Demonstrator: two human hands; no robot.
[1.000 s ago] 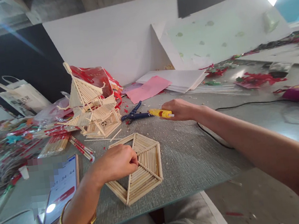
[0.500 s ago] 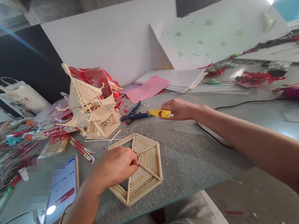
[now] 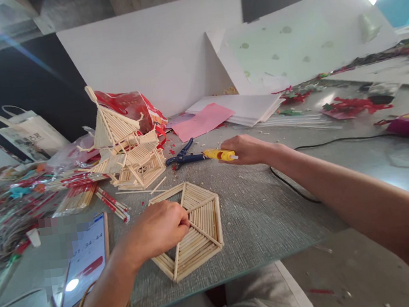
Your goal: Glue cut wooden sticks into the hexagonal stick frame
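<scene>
A flat hexagonal panel of wooden sticks (image 3: 198, 228) lies on the grey mat near the table's front edge. My left hand (image 3: 157, 229) rests on its left part, fingers curled and pinched together against the sticks. My right hand (image 3: 246, 149) is further back, closed around a yellow glue gun (image 3: 220, 155) whose tip points left. A black cord (image 3: 302, 172) runs from it to the right. A small stick pagoda model (image 3: 126, 147) stands behind the panel.
Blue-handled pliers (image 3: 184, 156) lie just left of the glue gun. A phone (image 3: 84, 263) with a lit screen sits at the front left. Bundles of sticks in red wrappers (image 3: 83, 192), a red bag (image 3: 128, 105), pink paper (image 3: 204, 120) and white boards (image 3: 243, 107) crowd the back.
Almost nothing has moved. My left hand has slipped slightly lower on the panel, and the view has shifted a little.
</scene>
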